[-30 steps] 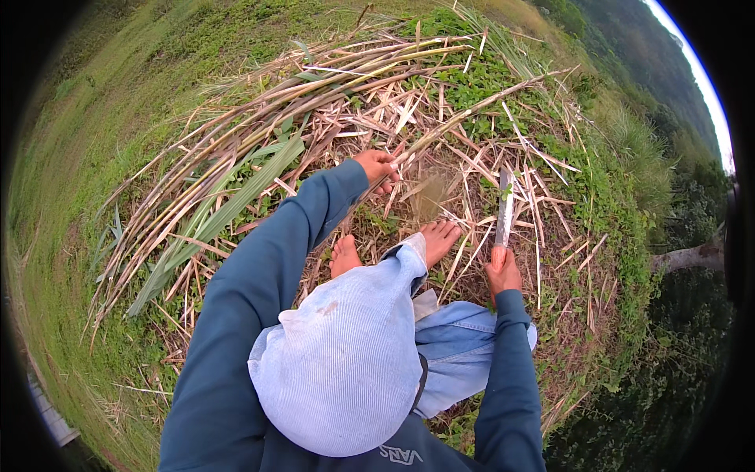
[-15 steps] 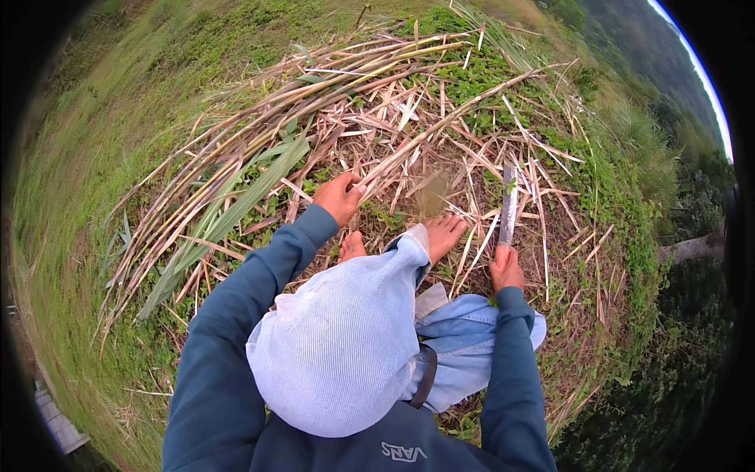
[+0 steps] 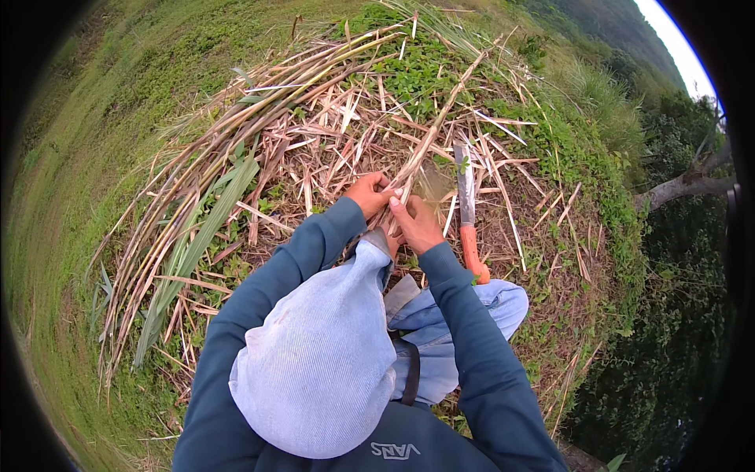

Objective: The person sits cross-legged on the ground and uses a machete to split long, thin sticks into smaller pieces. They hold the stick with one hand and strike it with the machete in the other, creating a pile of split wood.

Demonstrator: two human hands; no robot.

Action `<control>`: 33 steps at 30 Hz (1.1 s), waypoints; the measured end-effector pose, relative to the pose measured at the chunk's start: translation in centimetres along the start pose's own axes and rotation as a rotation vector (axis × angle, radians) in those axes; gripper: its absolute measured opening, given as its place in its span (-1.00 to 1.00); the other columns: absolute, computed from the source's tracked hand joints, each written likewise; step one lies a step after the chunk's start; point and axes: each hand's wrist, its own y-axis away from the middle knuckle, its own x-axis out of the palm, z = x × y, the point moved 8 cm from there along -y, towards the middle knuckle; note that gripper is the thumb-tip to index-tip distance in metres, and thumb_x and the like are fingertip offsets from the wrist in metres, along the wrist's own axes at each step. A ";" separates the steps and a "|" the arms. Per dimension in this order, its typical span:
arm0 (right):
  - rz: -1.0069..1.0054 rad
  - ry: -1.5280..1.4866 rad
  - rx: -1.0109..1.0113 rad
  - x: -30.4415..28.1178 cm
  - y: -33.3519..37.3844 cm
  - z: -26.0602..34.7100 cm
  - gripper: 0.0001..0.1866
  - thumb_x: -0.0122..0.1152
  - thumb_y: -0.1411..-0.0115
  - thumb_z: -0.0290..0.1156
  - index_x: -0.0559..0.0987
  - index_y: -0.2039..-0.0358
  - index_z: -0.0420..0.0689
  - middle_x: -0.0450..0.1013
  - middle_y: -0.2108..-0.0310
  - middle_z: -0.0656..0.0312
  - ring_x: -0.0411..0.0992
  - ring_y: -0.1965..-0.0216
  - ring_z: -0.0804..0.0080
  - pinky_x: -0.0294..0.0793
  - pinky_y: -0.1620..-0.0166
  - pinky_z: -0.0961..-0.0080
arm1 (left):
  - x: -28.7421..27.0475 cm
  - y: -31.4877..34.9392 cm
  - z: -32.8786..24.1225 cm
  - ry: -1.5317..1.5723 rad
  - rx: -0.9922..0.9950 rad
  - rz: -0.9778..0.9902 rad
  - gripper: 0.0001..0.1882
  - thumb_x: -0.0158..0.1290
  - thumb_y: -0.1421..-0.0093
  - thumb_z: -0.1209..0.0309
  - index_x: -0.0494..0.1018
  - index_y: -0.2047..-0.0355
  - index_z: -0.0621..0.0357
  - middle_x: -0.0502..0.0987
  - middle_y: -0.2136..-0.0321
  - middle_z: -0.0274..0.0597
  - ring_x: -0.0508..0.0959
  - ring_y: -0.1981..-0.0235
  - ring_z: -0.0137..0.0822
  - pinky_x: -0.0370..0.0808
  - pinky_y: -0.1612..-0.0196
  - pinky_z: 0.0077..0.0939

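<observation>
Now your left hand [image 3: 368,195] and your right hand [image 3: 418,226] sit side by side, both pinching the near end of a long dry stalk [image 3: 432,135] that slants away from you, up and rightward. Just right of them, an orange-handled machete [image 3: 466,203] lies among dry strips [image 3: 346,114]. Farther left, long green leaves [image 3: 208,220] lie beside a curved heap of stalks [image 3: 263,104].
</observation>
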 end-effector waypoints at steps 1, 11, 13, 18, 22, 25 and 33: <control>0.020 -0.133 -0.011 0.4 -0.6 -0.6 -0.55 0.05 -0.27 -0.01 0.41 0.26 -0.24 0.44 0.49 0.19 0.45 0.59 0.53 0.48 0.59 0.59 | 0.7 -0.3 0.2 0.041 -0.018 0.022 -0.68 0.18 -0.13 0.26 0.43 0.31 0.28 0.49 0.49 -0.22 0.43 0.47 -0.46 0.42 0.39 -0.52; 0.002 -0.554 0.150 0.8 1.4 -5.1 -0.72 -0.18 -0.32 -0.19 0.32 0.42 -0.12 0.22 0.73 0.33 0.15 0.83 0.55 0.10 0.80 0.58 | 5.6 2.7 2.1 0.454 -0.283 0.211 -0.82 -0.09 -0.33 0.32 0.29 0.24 0.17 0.36 0.62 -0.32 0.34 0.80 -0.49 0.27 0.79 -0.61; -0.021 -0.607 0.137 0.8 1.7 -5.1 -0.72 -0.17 -0.32 -0.19 0.28 0.46 -0.10 0.19 0.73 0.34 0.14 0.83 0.54 0.10 0.80 0.57 | 5.4 3.1 2.2 0.481 -0.353 0.181 -0.79 -0.12 -0.35 0.27 0.31 0.25 0.16 0.34 0.62 -0.33 0.31 0.81 -0.49 0.25 0.80 -0.61; 0.011 -0.747 0.164 1.0 2.2 -5.0 -0.62 -0.17 -0.35 -0.05 0.25 0.48 -0.06 0.16 0.75 0.34 0.14 0.83 0.53 0.12 0.80 0.57 | 6.5 4.1 0.9 1.036 -0.517 0.340 -0.69 -0.15 -0.35 0.15 0.33 0.24 0.16 0.33 0.63 -0.30 0.32 0.80 -0.44 0.27 0.80 -0.58; 0.034 -0.737 0.142 1.0 2.1 -5.5 -0.59 -0.18 -0.36 -0.01 0.29 0.48 -0.07 0.26 0.73 0.30 0.23 0.81 0.49 0.21 0.77 0.55 | 7.0 4.0 3.4 0.985 -0.517 0.361 -0.70 -0.10 -0.33 0.15 0.34 0.24 0.15 0.39 0.55 -0.24 0.40 0.74 -0.37 0.35 0.76 -0.51; 0.014 -0.524 0.126 -0.2 1.7 -6.7 -0.51 -0.15 -0.33 0.05 0.44 0.39 -0.17 0.40 0.64 0.23 0.34 0.74 0.45 0.36 0.70 0.53 | 7.4 3.5 4.1 0.747 -0.480 0.325 -0.76 -0.04 -0.30 0.24 0.35 0.20 0.16 0.45 0.48 -0.22 0.47 0.69 -0.34 0.44 0.72 -0.47; -0.318 0.229 -0.032 -4.8 -0.2 -5.2 -0.56 0.09 -0.18 -0.07 0.51 0.33 -0.30 0.50 0.48 -0.02 0.50 0.41 0.17 0.44 0.32 0.28 | 7.5 3.9 2.7 0.338 -0.437 0.377 -0.70 0.09 -0.21 0.39 0.35 0.09 0.19 0.49 0.48 -0.26 0.52 0.64 -0.49 0.54 0.63 -0.64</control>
